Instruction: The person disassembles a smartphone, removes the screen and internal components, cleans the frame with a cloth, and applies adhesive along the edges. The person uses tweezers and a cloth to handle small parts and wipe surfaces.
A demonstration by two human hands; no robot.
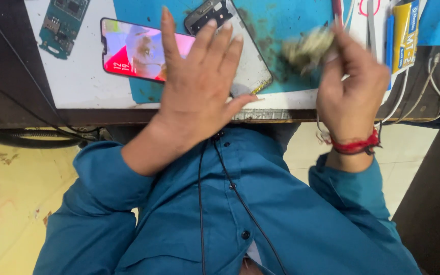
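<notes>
Evenly and brightly lit from above, soft and diffuse, with no hard shadows on the workbench (pixel 77 81). Dim only under the bench edge, lower left. Mild glare off the lit phone screen (pixel 136 51). Heavy motion blur across the right hand (pixel 350 89) and the pale wad (pixel 309 48) in it. Sharp on the left hand (pixel 197 86) and teal shirt (pixel 260 214). Slight wide-angle stretch toward the corners.

The person wears a teal long-sleeved shirt (pixel 281 214) with a front placket of dark round buttons (pixel 245 235). Both cuffs are pushed back from the wrists. A thin black cable (pixel 200 203) runs down the chest. The right wrist carries wound red thread bands (pixel 355 146).
</notes>
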